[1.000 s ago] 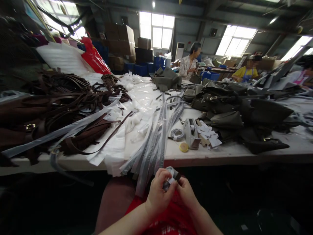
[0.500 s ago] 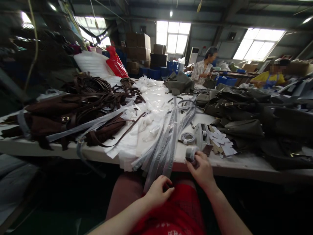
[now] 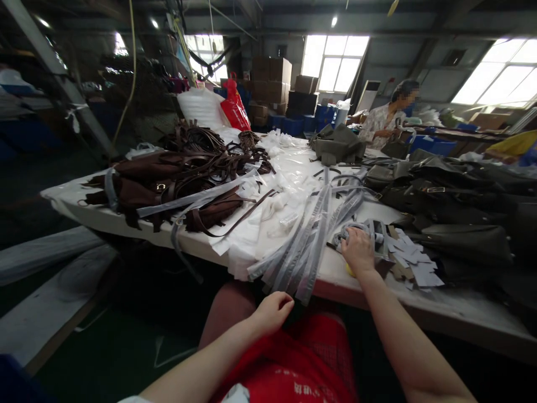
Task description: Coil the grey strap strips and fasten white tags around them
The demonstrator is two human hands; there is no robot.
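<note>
My right hand reaches onto the table, its fingers curled over a coil of grey cord. Just beyond and to the right stands a grey tape dispenser, partly covered by the hand. A small yellow edge shows under my wrist; the rest of that thing is hidden. My left hand is over my lap, thumb and fingertips drawn together, with nothing visible in them. Close to it, long translucent grey plastic strips lie across the table and hang past its front edge.
Dark brown bags with straps pile up on the left. Dark green bags cover the right side. White paper tags lie by the dispenser. A co-worker is at the far side. A sloping metal post rises at left.
My right hand has let go of the grey roll and moved forward onto the coil of cord. The fingers of my left hand have closed together. The view has turned left.
</note>
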